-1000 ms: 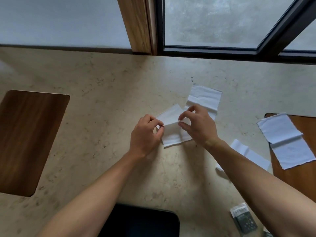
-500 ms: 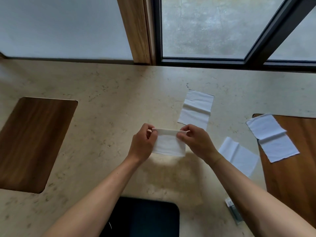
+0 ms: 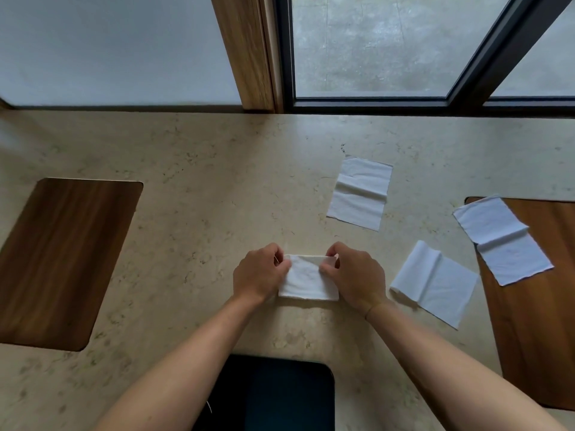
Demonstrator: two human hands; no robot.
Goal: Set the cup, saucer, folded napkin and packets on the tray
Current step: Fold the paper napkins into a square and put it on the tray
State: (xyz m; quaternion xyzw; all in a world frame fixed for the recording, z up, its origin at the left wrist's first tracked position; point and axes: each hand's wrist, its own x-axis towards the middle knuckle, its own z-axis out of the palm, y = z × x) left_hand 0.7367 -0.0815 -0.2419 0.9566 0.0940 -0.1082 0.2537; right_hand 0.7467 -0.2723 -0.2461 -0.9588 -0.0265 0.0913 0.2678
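Observation:
A small white napkin (image 3: 306, 279), folded in half, lies on the beige stone counter (image 3: 199, 169) in front of me. My left hand (image 3: 259, 273) pinches its left upper corner and my right hand (image 3: 354, 275) pinches its right upper corner, both at the fold line. Three more white napkins lie unfolded: one (image 3: 359, 192) behind my hands, one (image 3: 434, 283) to the right of my right hand, one (image 3: 502, 239) draped over the corner of a wooden tray (image 3: 535, 321) at the right. No cup, saucer or packets are in view.
A second wooden tray (image 3: 65, 259) lies at the left with nothing on it. A black rectangular object (image 3: 270, 396) sits at the counter's near edge between my forearms. A wall and window frame (image 3: 373, 101) bound the counter's far side.
My hands have folded the napkin in half and drawn it nearer to me, down onto the counter. The view has tilted up, so the packets at the lower right have left the frame.

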